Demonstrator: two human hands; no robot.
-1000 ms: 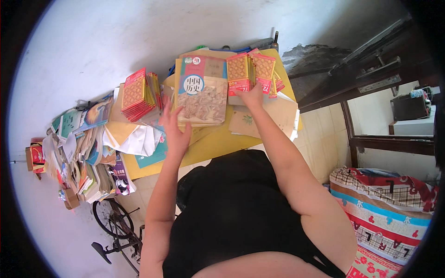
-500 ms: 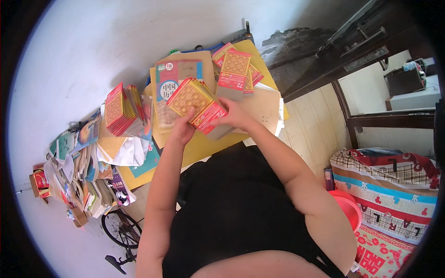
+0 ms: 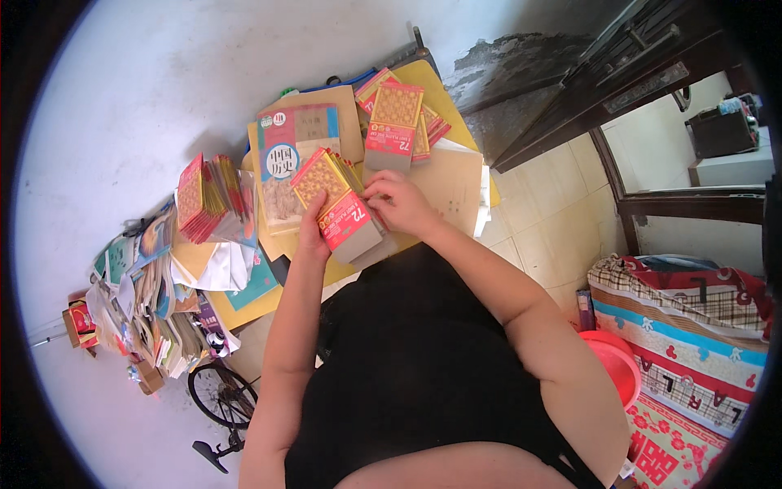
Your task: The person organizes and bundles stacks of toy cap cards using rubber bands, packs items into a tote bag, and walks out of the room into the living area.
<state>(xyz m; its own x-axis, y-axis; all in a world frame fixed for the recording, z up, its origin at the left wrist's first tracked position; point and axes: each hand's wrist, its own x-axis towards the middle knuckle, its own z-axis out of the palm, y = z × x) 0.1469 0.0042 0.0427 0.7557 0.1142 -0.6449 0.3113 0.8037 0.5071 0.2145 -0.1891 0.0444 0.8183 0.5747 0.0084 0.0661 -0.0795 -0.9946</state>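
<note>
In front of me my left hand (image 3: pixel 314 228) grips a fanned stack of flat red-and-yellow packets (image 3: pixel 332 196) by its left side. Their faces carry a gold pattern of rounds above a red band, with a grey part at the near end. The bent fingers of my right hand (image 3: pixel 397 204) pinch at the stack's right edge. The stack is above a yellow table (image 3: pixel 444 90). Just beyond it lies a textbook (image 3: pixel 297 138) with a blue disc on its cover, on brown paper. More such packets (image 3: pixel 395 118) lie in a loose pile at the far side.
Another bundle of packets (image 3: pixel 195 200) stands at the left, beside heaped books and papers (image 3: pixel 163 306). A bicycle wheel (image 3: pixel 221 397) shows below them. At the right are a dark door (image 3: pixel 619 90), a red basin (image 3: pixel 611 363) and a large patterned fabric bundle (image 3: pixel 676 342).
The stack has tipped more upright and come slightly nearer to me. My right hand has shifted from the stack's lower face to its right edge, fingers now curled. The view has turned slightly.
</note>
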